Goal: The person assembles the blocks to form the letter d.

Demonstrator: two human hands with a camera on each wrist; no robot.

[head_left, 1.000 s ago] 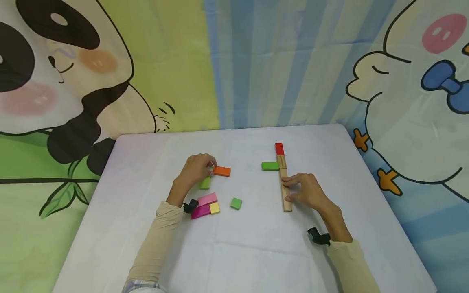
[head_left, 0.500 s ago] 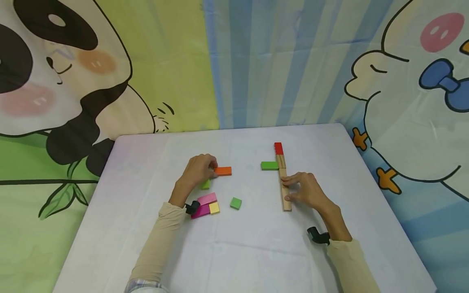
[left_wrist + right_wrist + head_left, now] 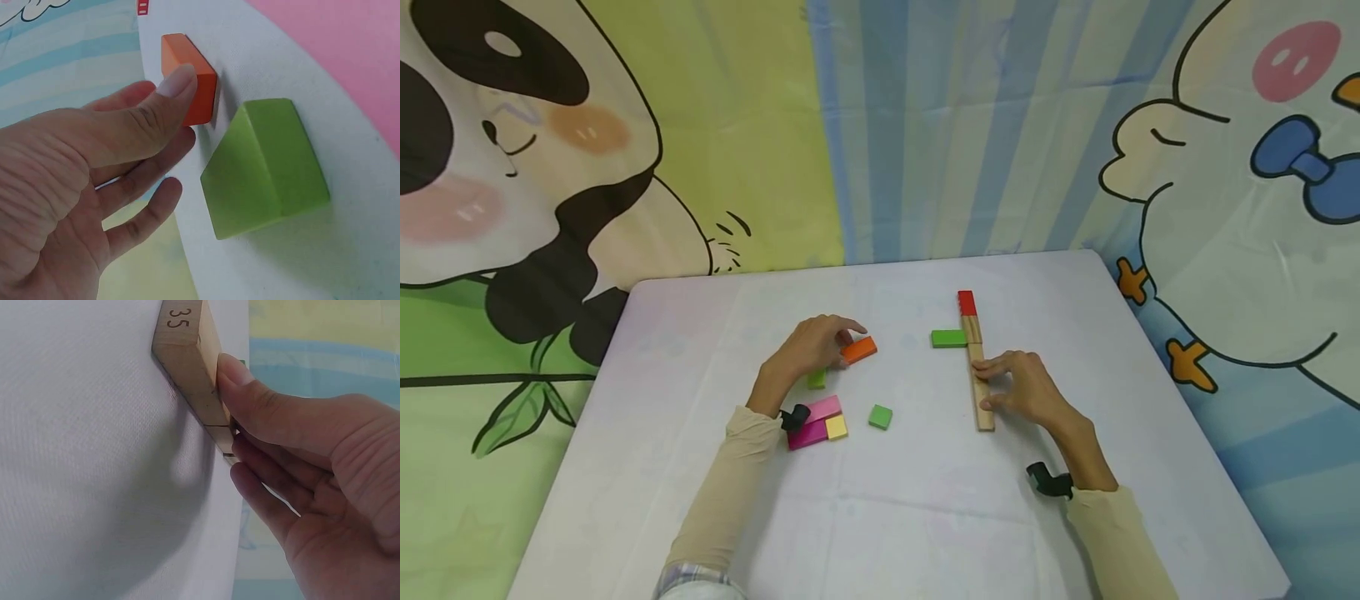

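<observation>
My left hand [image 3: 847, 340] pinches one end of an orange block [image 3: 861, 349], which sits askew on the white table [image 3: 925, 517]. In the left wrist view the thumb [image 3: 172, 87] lies on the orange block [image 3: 194, 75], and a light green block [image 3: 265, 165] lies flat just beside the palm. My right hand [image 3: 992, 385] rests with straight fingers against the right side of a long wooden strip [image 3: 974, 350]. The right wrist view shows the thumb [image 3: 234, 375] on that strip [image 3: 187, 344], whose end is marked 35.
A red block [image 3: 966, 302] caps the strip's far end and a green block [image 3: 948, 338] butts its left side. A small green cube [image 3: 880, 417] lies mid-table. Pink [image 3: 825, 407], magenta [image 3: 807, 434] and yellow [image 3: 836, 427] blocks lie together by my left wrist.
The orange block has turned from level to slanted as my left fingers reached over and took hold of it. My right hand and the strip have stayed put.
</observation>
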